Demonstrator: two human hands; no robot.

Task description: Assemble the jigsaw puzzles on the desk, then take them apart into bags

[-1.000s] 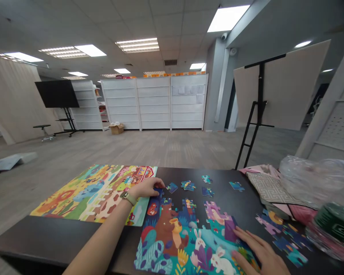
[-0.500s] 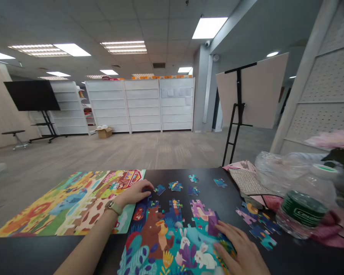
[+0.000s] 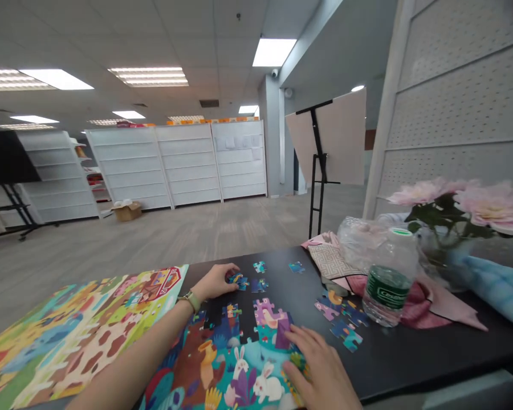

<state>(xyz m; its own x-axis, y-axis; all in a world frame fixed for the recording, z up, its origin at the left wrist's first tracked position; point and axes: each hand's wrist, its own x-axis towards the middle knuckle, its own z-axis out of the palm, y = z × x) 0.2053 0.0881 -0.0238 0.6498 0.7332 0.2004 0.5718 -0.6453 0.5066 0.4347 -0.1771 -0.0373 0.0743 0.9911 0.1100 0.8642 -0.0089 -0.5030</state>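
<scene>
A partly joined jigsaw puzzle [image 3: 222, 364] with a bear and rabbits lies on the black table [image 3: 410, 353]. My left hand [image 3: 216, 281] reaches over its far edge, fingers curled on a loose blue puzzle piece [image 3: 238, 279]. My right hand [image 3: 320, 373] lies flat on the puzzle's right side, fingertips against a purple piece [image 3: 282, 335]. Loose pieces [image 3: 341, 319] are scattered to the right, and a few others [image 3: 260, 266] lie farther back.
A finished colourful animal puzzle [image 3: 77, 330] lies to the left. A plastic water bottle [image 3: 389, 276], patterned cloth [image 3: 337, 259], crumpled plastic, pink flowers [image 3: 453, 199] and a blue cloth crowd the right. An easel [image 3: 320, 171] stands beyond the table.
The view has swung to the right, bringing the bottle and flowers in. My left hand has shifted right onto a loose blue piece. My right hand stays on the puzzle.
</scene>
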